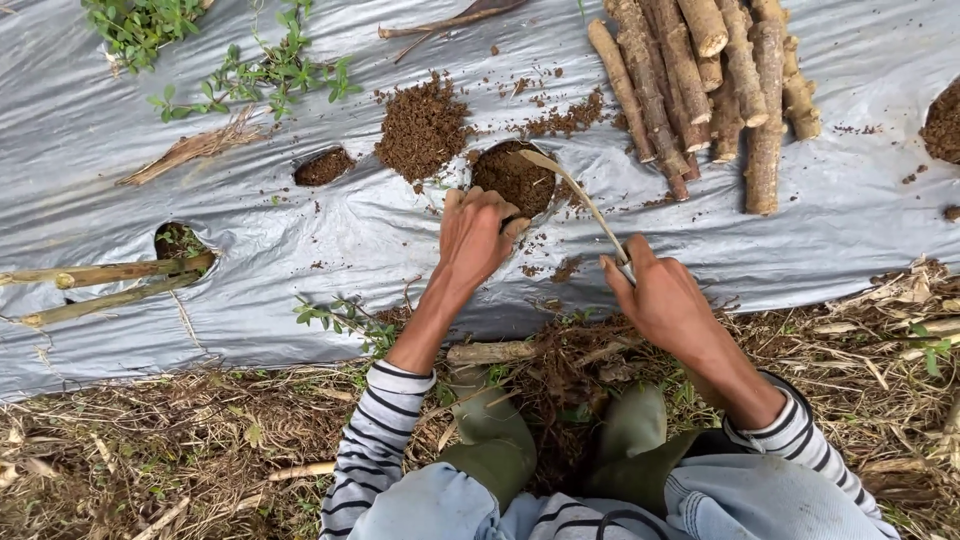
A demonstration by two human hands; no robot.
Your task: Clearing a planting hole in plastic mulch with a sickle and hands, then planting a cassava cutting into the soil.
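At hole, fingers curled.

Figure: my two arms as I saw them from the head camera. Both forearms reached forward and away from my body, each in a striped sleeve pushed back above the wrist. My left hand lay palm down, knuckles up, fingers curled and pointing ahead. My right hand sat slightly nearer to me, angled inward, its fingers and thumb closed in a grip.
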